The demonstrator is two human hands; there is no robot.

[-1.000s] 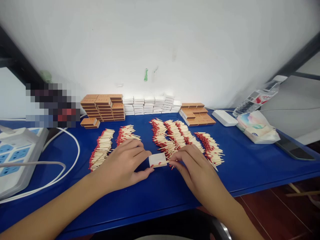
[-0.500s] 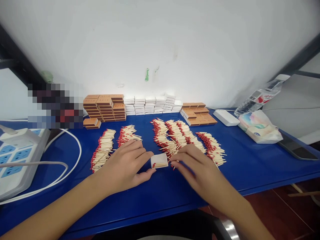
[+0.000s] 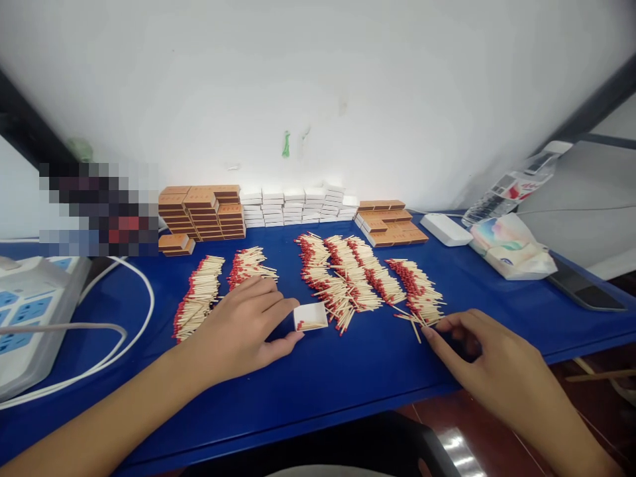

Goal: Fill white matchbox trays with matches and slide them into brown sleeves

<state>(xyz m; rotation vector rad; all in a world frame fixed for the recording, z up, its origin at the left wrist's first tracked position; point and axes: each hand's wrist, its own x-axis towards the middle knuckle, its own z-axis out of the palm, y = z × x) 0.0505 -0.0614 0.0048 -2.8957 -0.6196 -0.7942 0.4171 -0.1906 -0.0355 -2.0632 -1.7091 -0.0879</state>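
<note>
My left hand (image 3: 248, 324) grips the left end of a small white matchbox tray (image 3: 312, 311) between thumb and fingers; a few red-tipped matches lie along its near side. Farther right, my right hand (image 3: 484, 351) has its thumb and index finger close together at the near end of the rightmost match pile (image 3: 417, 288), by some loose matches (image 3: 413, 320). Whether a match is pinched there is too small to tell. More red-tipped matches lie in a middle pile (image 3: 342, 271) and in two piles on the left (image 3: 201, 295), partly behind my left hand.
Along the wall stand brown matchboxes (image 3: 203, 212), white trays (image 3: 298, 205) and more brown boxes (image 3: 392, 222). At right are a white device (image 3: 446, 229), a bottle (image 3: 514, 189), a tissue pack (image 3: 511, 246) and a phone (image 3: 586, 286). A power strip (image 3: 34, 318) with cables is at left.
My right hand has moved right, from beside the tray to the rightmost pile. My left hand still holds the tray. The view has shifted slightly.
</note>
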